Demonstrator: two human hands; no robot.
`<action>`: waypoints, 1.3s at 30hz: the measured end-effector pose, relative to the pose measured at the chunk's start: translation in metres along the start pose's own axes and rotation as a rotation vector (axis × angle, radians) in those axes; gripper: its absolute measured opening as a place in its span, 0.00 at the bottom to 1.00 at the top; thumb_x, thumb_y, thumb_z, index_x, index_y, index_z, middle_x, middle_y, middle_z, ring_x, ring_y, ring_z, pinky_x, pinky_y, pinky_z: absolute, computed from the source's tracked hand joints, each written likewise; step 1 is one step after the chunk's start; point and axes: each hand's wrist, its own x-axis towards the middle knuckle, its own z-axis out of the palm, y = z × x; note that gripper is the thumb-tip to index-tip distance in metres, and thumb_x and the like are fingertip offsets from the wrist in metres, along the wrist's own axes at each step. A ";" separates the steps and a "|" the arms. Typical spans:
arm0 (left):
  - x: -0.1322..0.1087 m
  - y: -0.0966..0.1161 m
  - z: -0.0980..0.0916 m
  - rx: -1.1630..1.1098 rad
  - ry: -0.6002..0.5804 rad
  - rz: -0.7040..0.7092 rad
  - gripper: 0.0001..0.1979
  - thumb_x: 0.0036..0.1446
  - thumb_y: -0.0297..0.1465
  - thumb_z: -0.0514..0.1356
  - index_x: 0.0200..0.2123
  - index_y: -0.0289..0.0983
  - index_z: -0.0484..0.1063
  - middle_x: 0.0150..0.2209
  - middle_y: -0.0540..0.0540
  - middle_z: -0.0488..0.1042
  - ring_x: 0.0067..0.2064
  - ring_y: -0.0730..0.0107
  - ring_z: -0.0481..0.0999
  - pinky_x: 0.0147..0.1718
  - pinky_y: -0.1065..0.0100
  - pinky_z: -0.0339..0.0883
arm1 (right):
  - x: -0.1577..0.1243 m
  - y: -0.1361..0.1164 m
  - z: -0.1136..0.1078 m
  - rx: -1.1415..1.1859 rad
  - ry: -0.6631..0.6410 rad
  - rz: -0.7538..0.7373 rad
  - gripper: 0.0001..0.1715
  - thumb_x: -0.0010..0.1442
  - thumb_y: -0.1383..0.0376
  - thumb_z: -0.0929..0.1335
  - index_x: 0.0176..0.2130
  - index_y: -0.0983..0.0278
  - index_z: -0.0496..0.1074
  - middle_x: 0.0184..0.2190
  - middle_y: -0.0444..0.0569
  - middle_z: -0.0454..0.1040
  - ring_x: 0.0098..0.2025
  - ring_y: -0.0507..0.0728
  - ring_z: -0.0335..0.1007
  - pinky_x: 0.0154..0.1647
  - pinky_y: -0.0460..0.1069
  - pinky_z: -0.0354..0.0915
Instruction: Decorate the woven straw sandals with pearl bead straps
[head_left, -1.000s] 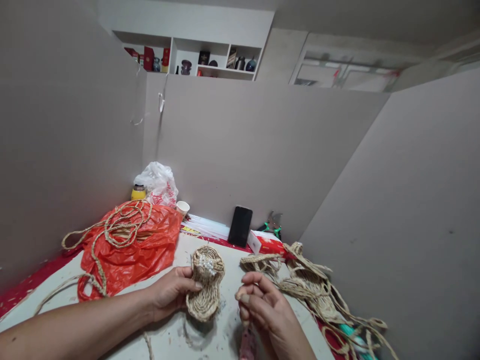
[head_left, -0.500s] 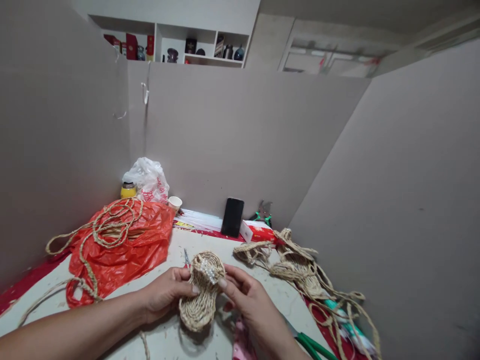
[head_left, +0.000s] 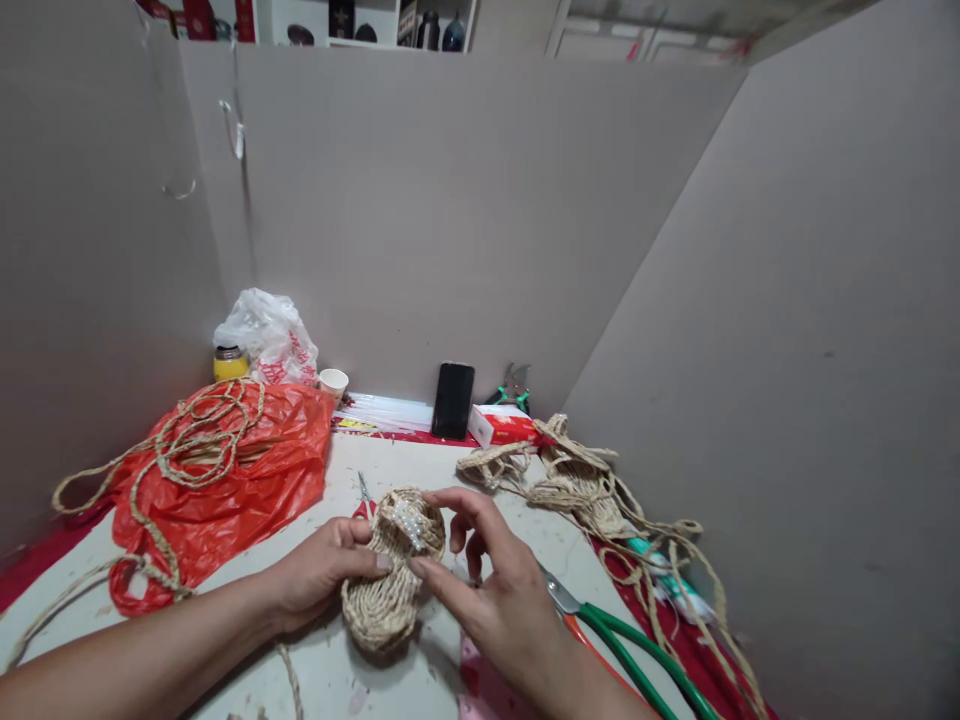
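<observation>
A small woven straw slipper (head_left: 379, 615) with a cluster of white pearl beads (head_left: 409, 525) near its upper end is held over the table. My left hand (head_left: 322, 575) grips its left side, thumb on top and fingers behind. My right hand (head_left: 487, 575) spans its right side, index fingertip at the upper edge and thumb at the narrow middle; the other fingers are bent and apart from it. Just behind the slipper lie small red-handled scissors (head_left: 363, 500), partly hidden. Large shears with green handles (head_left: 622, 640) lie right of my right hand.
At left, a braided straw cord (head_left: 199, 470) lies on a red plastic bag (head_left: 292, 480). A paper cup (head_left: 334, 383), black phone (head_left: 453, 400), red-and-white box (head_left: 504, 427) and green-handled pliers (head_left: 514, 388) line the back. More woven straw pieces (head_left: 581, 490) are at right. Grey partitions (head_left: 420, 220) enclose the table.
My view has tipped downward and shifted right. The right hand's grip has widened, its index finger now stretched to the slipper's upper edge. The left hand keeps its hold, and the slipper is tilted slightly.
</observation>
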 end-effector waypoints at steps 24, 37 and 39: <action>-0.002 0.004 0.003 0.104 0.043 0.123 0.26 0.43 0.26 0.70 0.49 0.38 0.72 0.41 0.44 0.77 0.40 0.67 0.76 0.41 0.69 0.65 | -0.006 0.004 0.004 -0.031 -0.085 -0.007 0.12 0.59 0.66 0.67 0.44 0.59 0.65 0.35 0.46 0.74 0.28 0.53 0.67 0.30 0.47 0.64; 0.003 -0.007 -0.002 0.144 0.188 0.182 0.22 0.41 0.28 0.71 0.41 0.36 0.71 0.30 0.49 0.76 0.30 0.72 0.74 0.32 0.71 0.65 | -0.002 0.011 0.015 0.052 -0.184 0.147 0.14 0.56 0.68 0.68 0.45 0.61 0.70 0.35 0.47 0.78 0.32 0.54 0.71 0.34 0.48 0.65; 0.003 -0.007 -0.001 0.144 0.193 0.183 0.21 0.41 0.27 0.71 0.41 0.36 0.71 0.30 0.49 0.77 0.30 0.72 0.75 0.32 0.72 0.65 | -0.003 0.012 0.016 0.045 -0.184 0.128 0.14 0.56 0.68 0.68 0.44 0.61 0.72 0.39 0.48 0.78 0.39 0.56 0.73 0.41 0.49 0.66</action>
